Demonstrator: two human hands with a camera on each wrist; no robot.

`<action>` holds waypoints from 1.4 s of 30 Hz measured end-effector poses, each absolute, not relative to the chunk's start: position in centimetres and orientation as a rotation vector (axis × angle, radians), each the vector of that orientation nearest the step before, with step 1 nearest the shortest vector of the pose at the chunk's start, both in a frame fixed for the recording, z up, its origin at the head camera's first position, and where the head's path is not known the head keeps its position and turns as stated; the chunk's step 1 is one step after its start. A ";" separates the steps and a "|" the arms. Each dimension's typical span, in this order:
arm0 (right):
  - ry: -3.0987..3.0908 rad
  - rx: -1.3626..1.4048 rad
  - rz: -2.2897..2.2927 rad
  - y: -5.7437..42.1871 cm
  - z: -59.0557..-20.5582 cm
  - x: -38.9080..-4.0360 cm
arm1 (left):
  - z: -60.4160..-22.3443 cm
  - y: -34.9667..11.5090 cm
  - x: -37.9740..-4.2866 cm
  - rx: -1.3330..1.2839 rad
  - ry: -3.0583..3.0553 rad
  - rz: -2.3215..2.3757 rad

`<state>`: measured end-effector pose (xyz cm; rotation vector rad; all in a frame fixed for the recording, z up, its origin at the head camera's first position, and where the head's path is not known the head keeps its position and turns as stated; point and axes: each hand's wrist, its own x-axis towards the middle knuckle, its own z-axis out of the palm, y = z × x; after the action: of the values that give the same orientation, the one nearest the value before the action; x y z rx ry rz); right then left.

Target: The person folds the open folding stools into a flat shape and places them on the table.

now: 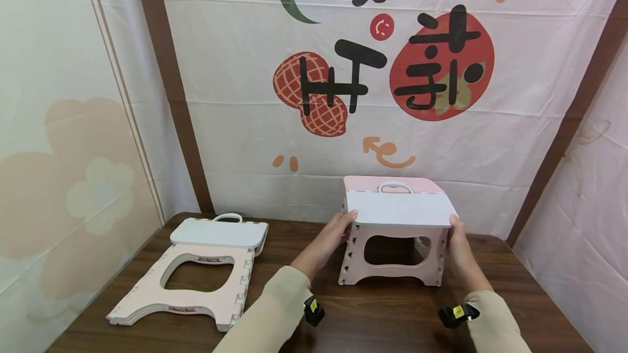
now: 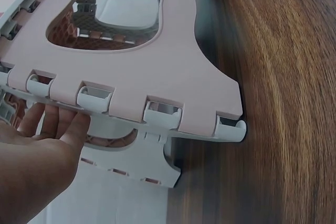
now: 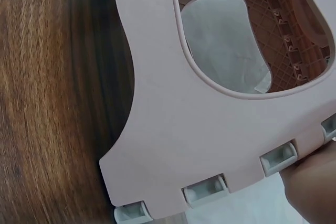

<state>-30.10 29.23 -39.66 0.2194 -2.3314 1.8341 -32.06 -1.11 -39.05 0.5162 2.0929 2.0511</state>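
An unfolded pink and white folding stool (image 1: pixel 402 208) stands upright at the right of the table, a carry handle on its top. My left hand (image 1: pixel 338 229) holds its left side, thumb at the top's front corner. In the left wrist view, that hand's fingers (image 2: pixel 73 128) reach in beside the hinged edge of the pink panel (image 2: pixel 121 77). On the opposite side my right hand (image 1: pixel 459 244) grips the stool near its front right corner, thumb up. The right wrist view shows only part of this hand (image 3: pixel 315 187), its fingertips hidden behind the panel.
A second folding stool (image 1: pixel 240 266) lies folded flat on the left of the dark wooden table (image 1: pixel 373 320). A printed cloth (image 1: pixel 235 119) hangs behind the table, with further cloth at both sides.
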 end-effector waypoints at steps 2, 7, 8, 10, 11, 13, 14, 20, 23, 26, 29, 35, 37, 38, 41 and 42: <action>-2.359 0.227 1.828 29.1 -39.6 -30.1 | -39.1 -1.4 -32.1 0.516 2.095 2.048; -2.375 0.294 1.844 28.8 -39.6 -30.2 | -39.1 -2.0 -32.2 0.525 2.098 2.046; -2.377 0.304 1.846 28.7 -39.6 -30.2 | -39.2 -2.1 -32.2 0.533 2.099 2.048; -2.384 0.312 1.838 28.6 -39.6 -30.2 | -39.2 -2.2 -32.2 0.551 2.098 2.051; -2.384 0.309 1.840 28.6 -39.6 -30.2 | -39.2 -2.3 -32.2 0.562 2.094 2.054; -2.389 0.299 1.840 28.6 -39.5 -30.2 | -39.1 -2.3 -32.3 0.587 2.088 2.053; -2.385 0.298 1.849 28.5 -39.5 -30.2 | -39.1 -2.3 -32.3 0.587 2.087 2.052; -2.366 0.331 1.908 28.1 -39.3 -30.3 | -39.1 -2.9 -32.4 0.556 2.106 2.048; -2.380 0.334 1.891 27.8 -39.2 -30.3 | -39.0 -3.3 -32.5 0.565 2.112 2.042; -2.368 0.357 1.898 27.4 -39.2 -30.4 | -38.9 -3.7 -32.4 0.563 2.114 2.042; -2.374 0.358 1.894 27.0 -39.1 -30.4 | -38.9 -4.1 -32.4 0.555 2.121 2.041; -2.376 0.354 1.897 26.2 -39.1 -30.7 | -38.8 -5.0 -32.3 0.560 2.132 2.037; -2.338 0.380 1.927 25.9 -39.1 -30.7 | -38.8 -5.2 -32.3 0.560 2.130 2.046; -2.325 0.396 1.934 25.7 -39.1 -30.8 | -38.8 -5.3 -32.3 0.560 2.130 2.051; -2.334 0.397 1.936 25.3 -39.1 -30.8 | -38.9 -5.7 -32.2 0.564 2.130 2.062; -2.343 0.390 1.937 25.2 -39.0 -30.9 | -38.9 -5.8 -32.1 0.562 2.130 2.065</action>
<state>-30.86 25.19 -39.04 0.3905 -2.3427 1.9365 -32.14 -5.84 -38.89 0.5624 2.1298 2.0647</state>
